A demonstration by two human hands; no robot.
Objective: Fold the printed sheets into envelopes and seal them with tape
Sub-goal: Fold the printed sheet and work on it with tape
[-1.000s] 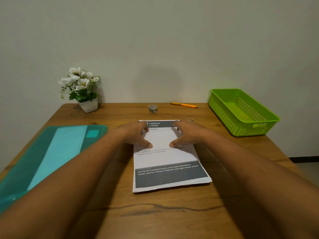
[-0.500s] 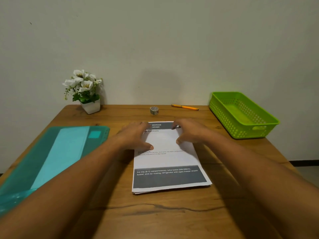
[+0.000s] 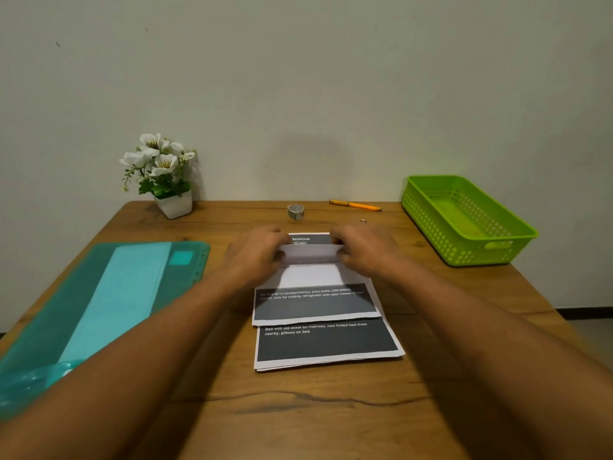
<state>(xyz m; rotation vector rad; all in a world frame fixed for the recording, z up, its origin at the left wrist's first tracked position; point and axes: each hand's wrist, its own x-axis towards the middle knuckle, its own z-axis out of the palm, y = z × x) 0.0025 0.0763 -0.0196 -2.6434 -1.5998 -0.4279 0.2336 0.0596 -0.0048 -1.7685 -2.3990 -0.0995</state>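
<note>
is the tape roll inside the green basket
No, the tape roll sits on the table behind the sheets, left of the green basket.

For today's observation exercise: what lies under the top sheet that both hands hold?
Under the top sheet lies a stack of printed sheets. The next page's dark band, starting "Bed with old sheet", shows. Most of the rest is covered.

One head-worn camera looks forward and down, close over the wooden table, facing the wall.
</note>
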